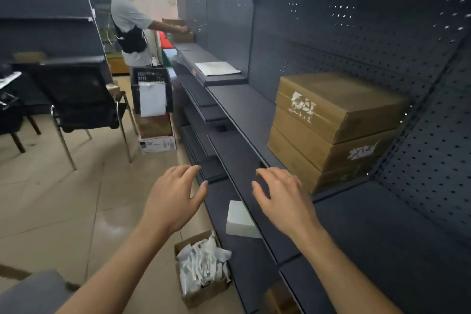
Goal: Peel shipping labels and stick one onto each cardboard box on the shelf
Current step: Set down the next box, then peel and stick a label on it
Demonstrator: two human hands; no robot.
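Both hands empty at the shelf edge.
Left hand (175,194) and right hand (283,194) hover with fingers (187,171) loosely spread, holding nothing. Stacked cardboard boxes (331,125) sit on the shelf (244,104), their torn white label remnants illegible. A white label stack (239,219) lies on the lower shelf (244,262).

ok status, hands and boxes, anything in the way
Left hand open, right hand open, both empty. White label pad on lower shelf between them, untouched. Cardboard boxes stacked on upper shelf, torn label scraps only. Nothing blocking.
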